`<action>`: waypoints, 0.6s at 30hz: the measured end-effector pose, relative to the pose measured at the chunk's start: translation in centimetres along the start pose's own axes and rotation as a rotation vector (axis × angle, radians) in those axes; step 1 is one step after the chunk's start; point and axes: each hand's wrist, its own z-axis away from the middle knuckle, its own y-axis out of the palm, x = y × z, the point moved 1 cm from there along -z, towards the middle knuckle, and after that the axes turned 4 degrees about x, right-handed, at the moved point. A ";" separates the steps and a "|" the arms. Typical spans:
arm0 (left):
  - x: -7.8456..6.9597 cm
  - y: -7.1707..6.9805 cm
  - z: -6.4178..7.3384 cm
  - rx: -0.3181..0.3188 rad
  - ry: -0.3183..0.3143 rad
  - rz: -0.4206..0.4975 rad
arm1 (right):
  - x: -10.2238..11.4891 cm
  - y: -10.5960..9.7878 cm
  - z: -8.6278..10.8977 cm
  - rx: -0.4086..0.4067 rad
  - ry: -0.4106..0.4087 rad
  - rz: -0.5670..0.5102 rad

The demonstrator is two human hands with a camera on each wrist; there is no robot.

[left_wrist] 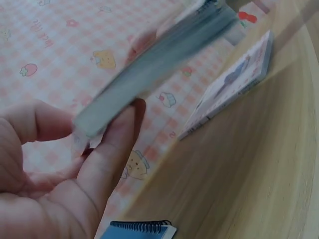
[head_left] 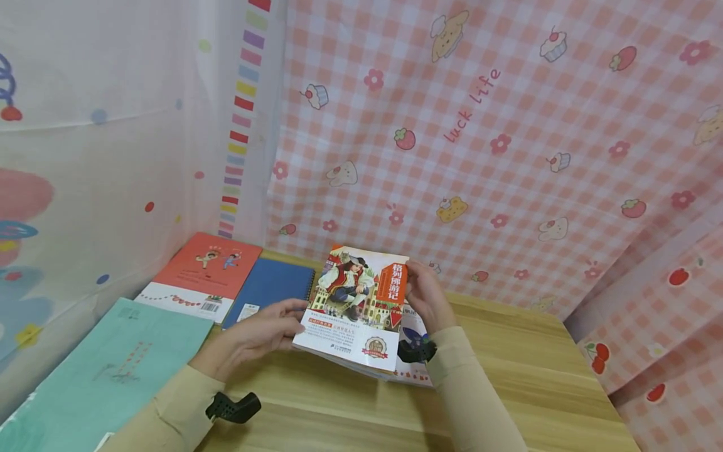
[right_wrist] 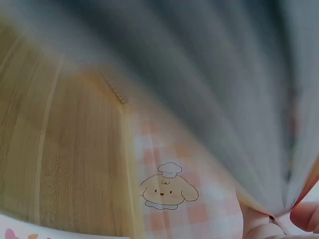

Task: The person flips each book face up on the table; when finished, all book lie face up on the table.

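Two hands hold a book point(head_left: 353, 301) clear of a wooden desk point(head_left: 316, 408): the left hand point(head_left: 262, 331) pinches its nine-o'clock edge between thumb and fingers; the right hand point(head_left: 427, 296) clamps it with its fingers near two. Handling it aloft appears the step; the next move likely calls for even grips. A second book point(head_left: 415, 371) lies toward four, a notebook point(head_left: 277, 284) toward nine. Checked cloth point(head_left: 480, 169) hangs at twelve, white sheeting point(head_left: 130, 157) at ten.

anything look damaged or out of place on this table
Nothing looks spilled, and the held book looks intact. Only the teal book seems slightly odd: pale, uneven patches along its left edge, perhaps wear.
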 end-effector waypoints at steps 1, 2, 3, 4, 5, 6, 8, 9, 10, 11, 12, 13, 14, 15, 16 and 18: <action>0.1 0.0 -0.1 -0.003 0.008 0.009 | 0.0 0.0 0.0 0.004 -0.001 0.003; 0.1 0.0 -0.1 -0.007 0.015 0.018 | 0.1 -0.1 0.0 0.007 0.000 0.004; 0.2 0.0 -0.2 -0.009 0.021 0.025 | 0.1 -0.2 0.1 0.009 0.001 0.011; 0.2 -0.1 -0.2 -0.012 0.024 0.032 | 0.1 -0.2 0.1 0.013 0.004 0.019; 0.2 -0.2 -0.1 -0.014 0.029 0.031 | 0.1 -0.3 0.1 0.019 0.009 0.040; 0.1 -0.2 -0.1 -0.018 0.032 0.027 | 0.1 -0.4 0.1 0.024 0.017 0.068; 0.1 -0.3 0.0 -0.024 0.034 0.018 | 0.0 -0.6 0.1 0.043 0.039 0.146; 0.0 -0.3 0.1 -0.028 0.034 0.014 | 0.0 -0.8 0.1 0.054 0.053 0.197; 0.0 -0.3 0.1 -0.029 0.034 0.011 | 0.0 -0.9 0.1 0.066 0.066 0.244; -0.1 -0.3 0.2 -0.029 0.033 0.009 | 0.0 -1.1 0.1 0.075 0.079 0.288; -0.1 -0.3 0.2 -0.030 0.032 0.008 | 0.1 -1.2 0.1 0.083 0.091 0.323; -0.2 -0.3 0.2 -0.027 0.032 0.010 | 0.1 -1.3 0.2 0.092 0.097 0.350; -0.2 -0.3 0.2 -0.025 0.032 0.013 | 0.2 -1.4 0.2 0.096 0.102 0.369; -0.2 -0.3 0.2 -0.023 0.031 0.017 | 0.2 -1.5 0.2 0.101 0.104 0.378; -0.2 -0.2 0.2 -0.023 0.031 0.020 | 0.3 -1.5 0.2 0.106 0.102 0.382; -0.3 -0.2 0.1 -0.023 0.028 0.022 | 0.4 -1.6 0.2 0.119 0.095 0.379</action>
